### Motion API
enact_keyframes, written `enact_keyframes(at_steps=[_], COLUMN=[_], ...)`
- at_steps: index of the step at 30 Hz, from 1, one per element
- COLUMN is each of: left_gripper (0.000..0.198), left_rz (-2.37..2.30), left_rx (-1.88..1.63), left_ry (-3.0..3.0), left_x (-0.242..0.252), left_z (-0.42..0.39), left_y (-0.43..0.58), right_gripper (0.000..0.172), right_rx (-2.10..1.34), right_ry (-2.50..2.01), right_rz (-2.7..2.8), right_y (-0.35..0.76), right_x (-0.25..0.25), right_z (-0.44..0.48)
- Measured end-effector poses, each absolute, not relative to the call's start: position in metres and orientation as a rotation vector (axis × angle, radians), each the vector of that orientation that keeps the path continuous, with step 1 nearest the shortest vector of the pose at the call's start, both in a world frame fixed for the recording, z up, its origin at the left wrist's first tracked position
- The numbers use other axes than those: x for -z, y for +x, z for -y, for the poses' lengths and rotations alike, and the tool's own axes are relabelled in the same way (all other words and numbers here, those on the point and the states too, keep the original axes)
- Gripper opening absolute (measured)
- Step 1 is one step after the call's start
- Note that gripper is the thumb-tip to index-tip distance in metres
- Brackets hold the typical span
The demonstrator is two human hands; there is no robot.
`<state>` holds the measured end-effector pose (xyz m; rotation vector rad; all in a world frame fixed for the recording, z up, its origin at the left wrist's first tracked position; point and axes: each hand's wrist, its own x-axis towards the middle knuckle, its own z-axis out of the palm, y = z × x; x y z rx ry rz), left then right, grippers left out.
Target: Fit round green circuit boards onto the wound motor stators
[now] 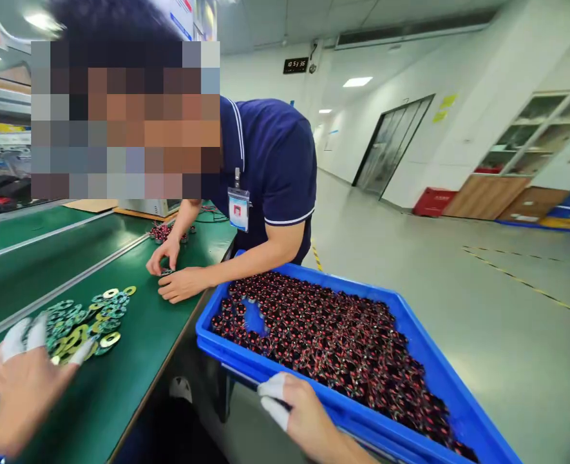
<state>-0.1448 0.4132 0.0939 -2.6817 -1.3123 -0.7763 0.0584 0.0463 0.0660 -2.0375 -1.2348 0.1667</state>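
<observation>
My left hand (21,380) hovers over the green bench, fingers spread and capped in white finger cots, its tips at a pile of green and yellow ring-shaped boards (89,319). It holds nothing. My right hand (297,415) rests on the near rim of a blue crate (410,322), its cot-covered fingers curled over the edge. The crate is filled with several small dark coils with red wires (342,341).
A co-worker in a navy polo leans over the bench, both hands (173,270) on small parts. A second heap of coils (161,231) lies behind them. The green bench (120,380) has metal rails at left. Open floor stretches right toward cabinets.
</observation>
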Motion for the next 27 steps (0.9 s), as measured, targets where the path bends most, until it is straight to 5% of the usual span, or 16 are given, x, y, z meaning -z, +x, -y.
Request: enact_keyframes(at_steps=[3,6,13,27], left_gripper=[0.048,0.033,0.034,0.020], left_rz=[0.569,-0.037,0.350,-0.217], left_rx=[0.917,0.232,-0.215,-0.193], left_ry=[-3.115,-3.372,-3.168,-3.036], left_x=[-0.098,-0.098,-0.095,-0.079], left_z=[-0.347,-0.285,-0.277,-0.319], left_y=[-0.098,-0.040,0.060,0.086], right_gripper=[0.024,0.028,0.013,0.023], right_rx=[-0.164,-0.252,-0.431,-0.415], right_ry=[-2.077,-2.119,-2.284,-2.396], right_rz=[0.992,0.882,1.029,1.331], right_y=[0.104,0.146,0.197,0.214], right_x=[-0.078,-0.089,-0.080,-0.054], right_z=[-0.034,-0.050,-0.124,-0.155])
